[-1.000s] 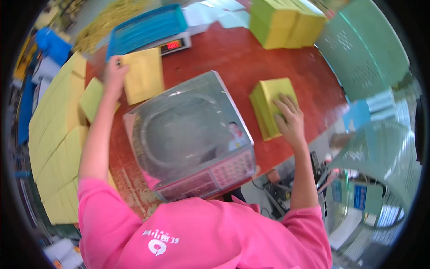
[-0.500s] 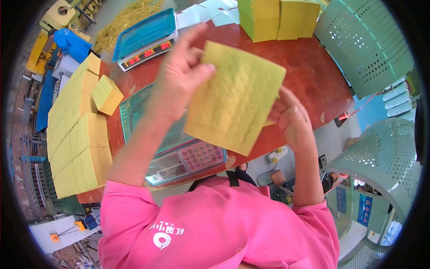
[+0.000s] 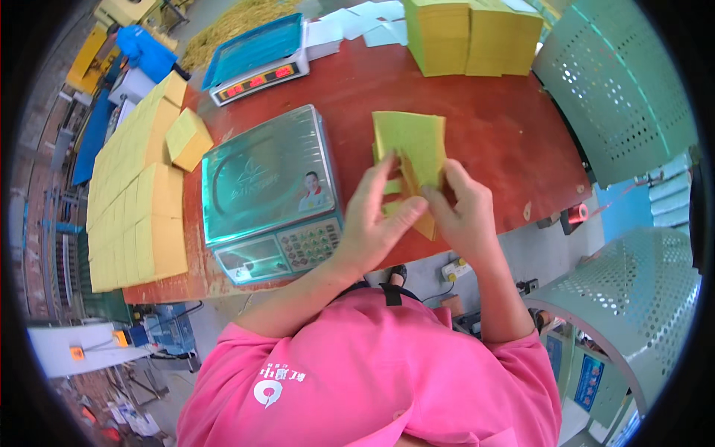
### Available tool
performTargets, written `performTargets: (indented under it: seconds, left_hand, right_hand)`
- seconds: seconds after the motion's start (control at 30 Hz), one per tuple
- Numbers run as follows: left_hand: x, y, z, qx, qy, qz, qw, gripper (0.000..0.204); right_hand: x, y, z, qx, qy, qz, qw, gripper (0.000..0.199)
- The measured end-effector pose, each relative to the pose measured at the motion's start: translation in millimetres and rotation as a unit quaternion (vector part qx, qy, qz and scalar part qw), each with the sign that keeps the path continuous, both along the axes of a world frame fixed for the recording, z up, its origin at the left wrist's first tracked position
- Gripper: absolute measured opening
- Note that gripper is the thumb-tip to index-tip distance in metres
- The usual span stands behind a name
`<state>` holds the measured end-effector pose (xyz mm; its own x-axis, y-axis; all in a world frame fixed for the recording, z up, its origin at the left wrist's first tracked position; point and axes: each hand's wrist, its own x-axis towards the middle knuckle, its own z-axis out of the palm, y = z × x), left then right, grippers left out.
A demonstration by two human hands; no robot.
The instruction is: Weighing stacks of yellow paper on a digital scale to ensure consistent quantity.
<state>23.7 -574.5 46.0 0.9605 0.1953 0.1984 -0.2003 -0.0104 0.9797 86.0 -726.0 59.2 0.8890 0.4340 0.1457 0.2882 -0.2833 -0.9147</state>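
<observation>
Gripping a yellow sheaf (image 3: 414,153) at the table's (image 3: 514,141) near edge, left hand (image 3: 378,220) and right hand (image 3: 468,216) pinch closed beside the scale (image 3: 264,186)

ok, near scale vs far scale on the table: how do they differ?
The near scale has a bare, shiny metal platter; the far scale has a blue tray on top. The near scale looks bigger and shows a keypad; the far scale shows lit red digits. The near scale sits beside the left hand; the far scale sits at the table's far edge. Both rest flat.
</observation>
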Motion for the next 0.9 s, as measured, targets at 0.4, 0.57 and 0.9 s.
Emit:
performTargets:
  seconds: [0.4,0.57,0.9]
  left_hand:
    - [1,10,-32,-0.529,0.179,-0.1,0.824,0.042]
    - [14,-3,-37,-0.537,0.212,-0.138,0.805,0.041]
    - [85,45,-88,-0.066,0.166,0.075,0.981,0.016]
  right_hand:
    - [12,-34,-23,-0.012,0.011,-0.094,0.995,0.027]
    - [16,-51,-45,0.113,0.251,-0.069,0.959,0.031]
    - [76,-10,-60,0.062,0.115,-0.122,0.984,0.039]
